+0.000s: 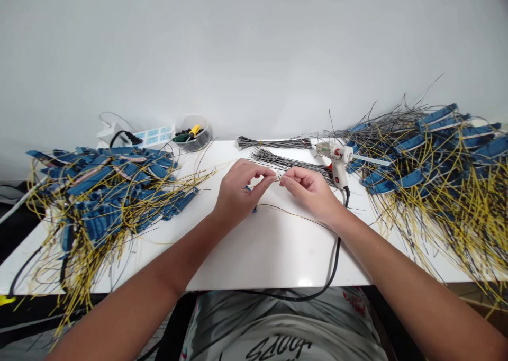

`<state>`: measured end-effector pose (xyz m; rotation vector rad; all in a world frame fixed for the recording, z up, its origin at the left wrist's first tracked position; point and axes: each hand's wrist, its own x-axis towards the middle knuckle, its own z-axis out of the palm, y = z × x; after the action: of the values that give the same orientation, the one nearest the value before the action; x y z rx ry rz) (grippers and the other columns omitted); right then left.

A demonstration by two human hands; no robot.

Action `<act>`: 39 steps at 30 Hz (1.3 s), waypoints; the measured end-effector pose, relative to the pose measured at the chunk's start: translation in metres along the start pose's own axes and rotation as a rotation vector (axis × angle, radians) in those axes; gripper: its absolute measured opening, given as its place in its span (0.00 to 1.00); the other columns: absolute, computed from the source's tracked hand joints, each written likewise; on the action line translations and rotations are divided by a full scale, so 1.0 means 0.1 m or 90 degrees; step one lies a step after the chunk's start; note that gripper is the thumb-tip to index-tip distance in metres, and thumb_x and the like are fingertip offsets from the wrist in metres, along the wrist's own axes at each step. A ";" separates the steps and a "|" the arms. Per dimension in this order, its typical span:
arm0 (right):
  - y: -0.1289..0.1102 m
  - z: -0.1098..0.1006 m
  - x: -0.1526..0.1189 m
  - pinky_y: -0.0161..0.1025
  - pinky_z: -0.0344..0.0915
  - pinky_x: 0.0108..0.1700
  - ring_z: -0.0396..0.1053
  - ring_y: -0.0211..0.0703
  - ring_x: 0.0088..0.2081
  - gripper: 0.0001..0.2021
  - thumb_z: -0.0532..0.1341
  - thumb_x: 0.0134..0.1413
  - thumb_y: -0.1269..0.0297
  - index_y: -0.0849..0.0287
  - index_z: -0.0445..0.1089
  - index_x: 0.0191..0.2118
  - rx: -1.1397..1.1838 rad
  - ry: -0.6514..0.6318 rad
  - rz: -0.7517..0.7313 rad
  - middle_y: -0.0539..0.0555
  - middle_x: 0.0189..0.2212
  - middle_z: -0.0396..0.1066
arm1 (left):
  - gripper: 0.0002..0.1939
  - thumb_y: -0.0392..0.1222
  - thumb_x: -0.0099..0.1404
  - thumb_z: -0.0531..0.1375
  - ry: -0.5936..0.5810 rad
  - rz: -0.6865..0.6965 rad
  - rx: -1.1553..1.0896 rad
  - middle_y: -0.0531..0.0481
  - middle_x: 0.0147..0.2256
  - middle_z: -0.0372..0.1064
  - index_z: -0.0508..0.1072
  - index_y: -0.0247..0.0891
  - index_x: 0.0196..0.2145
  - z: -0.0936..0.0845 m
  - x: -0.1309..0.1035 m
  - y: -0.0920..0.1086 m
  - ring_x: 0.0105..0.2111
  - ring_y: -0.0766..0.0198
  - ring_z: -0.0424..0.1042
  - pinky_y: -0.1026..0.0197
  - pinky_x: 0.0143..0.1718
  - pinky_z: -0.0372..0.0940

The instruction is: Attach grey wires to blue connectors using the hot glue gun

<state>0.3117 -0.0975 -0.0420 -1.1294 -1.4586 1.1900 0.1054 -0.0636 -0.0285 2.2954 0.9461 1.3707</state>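
Both my hands meet over the middle of the white table, fingertips a small gap apart. My left hand [243,189] is pinched at thumb and forefinger on something thin and pale, too small to name. My right hand [307,190], also pinched, faces it; what it grips is too small to tell. Under my left hand a bit of blue [254,209] shows, mostly hidden. A thin yellow and black wire [291,213] runs from there toward my right wrist. Just behind my hands lie two bundles of dark wires [273,143].
A glue gun [339,168] rests right of my right hand, its black cord [336,260] looping to the front edge. Blue pieces with yellow wires are piled left [95,191] and right [436,165]. A power strip [154,136] and a tool bowl [203,140] stand at the back left.
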 end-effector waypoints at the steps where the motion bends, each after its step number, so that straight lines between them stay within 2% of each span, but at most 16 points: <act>1: 0.00 0.00 0.00 0.38 0.45 0.28 0.49 0.36 0.26 0.17 0.64 0.66 0.48 0.58 0.73 0.38 0.000 -0.002 0.000 0.46 0.25 0.56 | 0.04 0.42 0.71 0.66 0.002 -0.014 -0.003 0.51 0.35 0.78 0.80 0.41 0.38 0.00 0.00 0.01 0.37 0.63 0.71 0.59 0.35 0.66; 4: 0.00 0.00 0.00 0.38 0.44 0.27 0.49 0.35 0.25 0.16 0.64 0.66 0.49 0.58 0.73 0.36 0.001 -0.015 0.011 0.46 0.23 0.56 | 0.03 0.42 0.70 0.67 -0.002 -0.036 -0.020 0.51 0.34 0.78 0.80 0.41 0.38 0.01 0.00 0.02 0.36 0.64 0.70 0.60 0.34 0.65; 8: -0.02 0.00 0.00 0.37 0.47 0.27 0.51 0.35 0.24 0.15 0.65 0.65 0.50 0.58 0.73 0.36 0.052 -0.005 0.023 0.46 0.22 0.61 | 0.03 0.42 0.70 0.67 -0.022 -0.043 -0.053 0.51 0.34 0.78 0.81 0.41 0.38 0.00 0.01 0.02 0.35 0.64 0.70 0.60 0.33 0.64; 11: -0.03 0.01 0.00 0.37 0.48 0.27 0.53 0.35 0.24 0.17 0.67 0.63 0.47 0.58 0.73 0.36 0.090 -0.002 0.023 0.47 0.23 0.62 | 0.04 0.44 0.70 0.68 -0.031 -0.057 -0.079 0.51 0.34 0.78 0.81 0.42 0.38 0.00 0.00 0.02 0.34 0.64 0.69 0.60 0.33 0.65; 17: -0.02 0.03 0.01 0.37 0.46 0.25 0.51 0.34 0.22 0.19 0.67 0.61 0.43 0.57 0.72 0.36 0.140 -0.035 0.052 0.46 0.22 0.61 | 0.05 0.45 0.69 0.68 -0.028 -0.086 -0.098 0.51 0.33 0.77 0.82 0.43 0.38 -0.01 -0.01 0.03 0.30 0.66 0.65 0.60 0.34 0.65; 27: -0.03 0.00 0.02 0.36 0.47 0.25 0.53 0.33 0.22 0.17 0.69 0.62 0.48 0.58 0.71 0.35 0.180 -0.059 0.069 0.46 0.22 0.62 | 0.04 0.43 0.69 0.68 -0.042 -0.073 -0.107 0.52 0.32 0.75 0.81 0.42 0.38 -0.02 -0.01 0.04 0.30 0.66 0.64 0.60 0.34 0.64; 31: -0.05 -0.01 0.02 0.36 0.46 0.26 0.52 0.33 0.22 0.17 0.68 0.63 0.47 0.57 0.72 0.36 0.143 -0.041 0.069 0.46 0.22 0.62 | 0.04 0.43 0.70 0.66 -0.059 -0.113 -0.113 0.51 0.34 0.74 0.80 0.41 0.39 -0.01 -0.01 0.03 0.30 0.67 0.64 0.60 0.33 0.63; 34: -0.06 -0.03 0.02 0.36 0.46 0.27 0.52 0.34 0.24 0.16 0.66 0.65 0.48 0.57 0.73 0.37 0.091 -0.022 0.047 0.46 0.23 0.62 | 0.04 0.42 0.70 0.65 -0.078 -0.138 -0.110 0.49 0.36 0.73 0.78 0.40 0.39 -0.01 -0.01 -0.01 0.34 0.64 0.67 0.60 0.33 0.63; 36: -0.06 -0.03 0.02 0.36 0.46 0.27 0.52 0.34 0.25 0.16 0.64 0.66 0.48 0.58 0.73 0.38 0.053 -0.014 0.033 0.46 0.23 0.61 | 0.04 0.41 0.70 0.64 -0.085 -0.135 -0.105 0.48 0.38 0.74 0.77 0.40 0.39 -0.03 0.00 -0.02 0.38 0.63 0.68 0.60 0.34 0.64; 39: -0.03 -0.04 0.02 0.37 0.45 0.28 0.50 0.35 0.26 0.17 0.63 0.68 0.48 0.58 0.75 0.39 -0.018 -0.022 0.018 0.46 0.23 0.57 | 0.08 0.40 0.71 0.63 -0.085 -0.100 -0.088 0.48 0.43 0.75 0.77 0.40 0.46 -0.06 0.02 -0.02 0.40 0.62 0.69 0.59 0.37 0.65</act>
<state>0.3151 -0.0956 -0.0384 -1.1573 -1.4946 1.2160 0.1004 -0.0617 -0.0253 2.1316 0.9365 1.1648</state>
